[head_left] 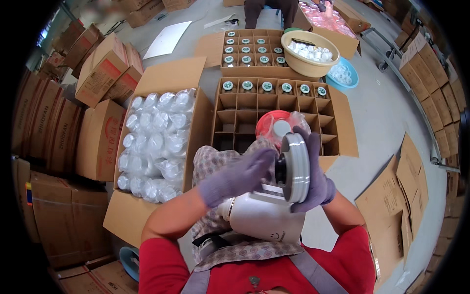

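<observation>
A round lid-like disc (297, 168) with a pale ribbed rim and a black centre knob stands on edge in front of me. My right hand (316, 171), in a purple-grey glove, grips its rim from the right side. My left hand (240, 174), gloved the same way, has its fingers drawn together at the black knob; the fingertips are partly hidden and slightly blurred. Below the hands, a white rounded container (262, 218) with a small smiley mark lies across my lap, on a patterned apron (257, 251).
An open carton (198, 142) of plastic-wrapped items stands left. Ahead, a divided carton (225, 105) holds a row of capped bottles, with a red bowl (267, 119) on it. Behind are another bottle carton (254, 33), a cream basin (293, 63) of white caps and a blue basin (351, 78). Flattened cardboard (391, 206) lies right.
</observation>
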`<state>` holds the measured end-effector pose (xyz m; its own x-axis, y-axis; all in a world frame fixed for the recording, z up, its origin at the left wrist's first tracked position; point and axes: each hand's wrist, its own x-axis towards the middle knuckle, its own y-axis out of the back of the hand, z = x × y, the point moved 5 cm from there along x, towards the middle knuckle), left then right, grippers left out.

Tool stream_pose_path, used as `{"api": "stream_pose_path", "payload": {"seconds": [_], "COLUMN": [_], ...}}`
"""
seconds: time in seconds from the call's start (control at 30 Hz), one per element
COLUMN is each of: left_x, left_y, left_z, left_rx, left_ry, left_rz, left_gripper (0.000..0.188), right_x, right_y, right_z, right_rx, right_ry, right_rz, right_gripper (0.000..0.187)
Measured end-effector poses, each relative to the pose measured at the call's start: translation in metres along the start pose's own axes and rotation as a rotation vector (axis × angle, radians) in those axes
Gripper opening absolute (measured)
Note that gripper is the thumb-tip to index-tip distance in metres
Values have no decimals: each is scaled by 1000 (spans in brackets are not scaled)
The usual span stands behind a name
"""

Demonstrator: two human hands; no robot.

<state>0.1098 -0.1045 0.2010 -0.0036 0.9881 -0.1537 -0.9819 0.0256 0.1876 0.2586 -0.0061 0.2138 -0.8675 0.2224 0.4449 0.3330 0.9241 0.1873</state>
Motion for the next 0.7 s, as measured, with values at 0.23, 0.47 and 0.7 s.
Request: {"api": "stream_pose_path", "payload": {"seconds": [0.23, 0.47, 0.7], "left_x": [36, 44, 49], "left_y": [-21, -23, 2], "left_z": [35, 4, -97], "left_rx": [644, 857, 860], "left_ry": [-836, -1045, -115], "left_rz": [29, -124, -348], "left_gripper": [60, 53, 74], "right_x": [-38, -51, -45], "right_y": [10, 31, 120], "right_z": [85, 114, 227], "right_rx": [-44, 382, 1115], "right_ry": [-316, -347, -516], "right_rz": [54, 271, 639], "right_gripper": [149, 116, 57]}}
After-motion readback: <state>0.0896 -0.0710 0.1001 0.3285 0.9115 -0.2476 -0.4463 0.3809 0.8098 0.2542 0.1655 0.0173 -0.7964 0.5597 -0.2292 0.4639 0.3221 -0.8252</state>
